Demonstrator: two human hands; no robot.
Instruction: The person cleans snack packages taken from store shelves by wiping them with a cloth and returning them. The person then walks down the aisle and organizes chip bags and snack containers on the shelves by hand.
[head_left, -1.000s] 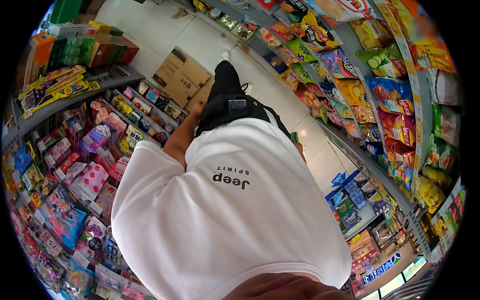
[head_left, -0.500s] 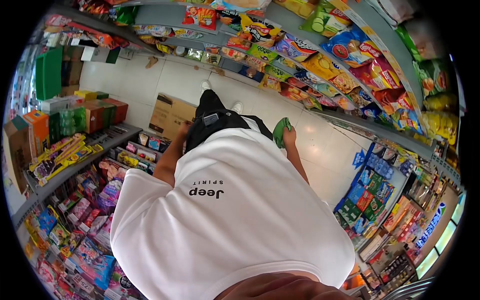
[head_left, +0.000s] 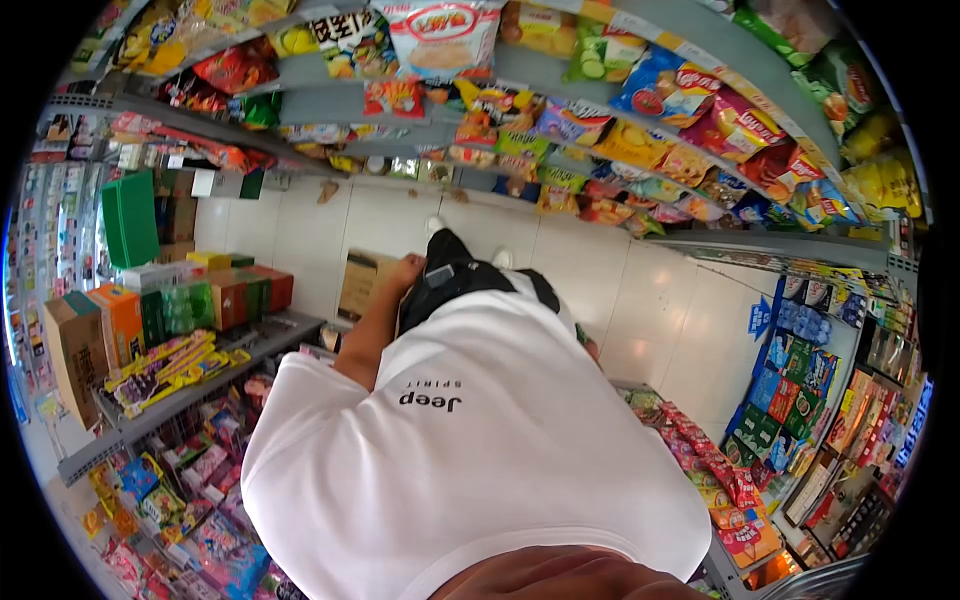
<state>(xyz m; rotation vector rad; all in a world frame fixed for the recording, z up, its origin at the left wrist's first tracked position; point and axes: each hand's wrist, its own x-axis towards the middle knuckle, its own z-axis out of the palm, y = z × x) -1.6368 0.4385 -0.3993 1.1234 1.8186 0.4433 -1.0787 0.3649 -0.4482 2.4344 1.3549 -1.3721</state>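
My left hand (head_left: 408,270) hangs beside my black trousers with its fingers curled; I see nothing in them. Beyond it, a brown cardboard box (head_left: 362,288) lies on the tiled floor, partly covered by my forearm. My right hand (head_left: 592,348) is mostly hidden by my white shirt. A small bit of green cloth (head_left: 581,334) shows at that hand, close against my right side.
Shelves of chip bags (head_left: 645,145) curve across the front. To my left stands a rack with boxes (head_left: 228,297) and bagged sweets (head_left: 215,480). Red snack packets (head_left: 705,450) hang close at my right, with stacked drink packs (head_left: 785,385) beyond.
My view has shifted, showing more of the upper shelves and the packets at my right. My right hand, earlier held out with the green cloth, has come back against my side, mostly out of sight.
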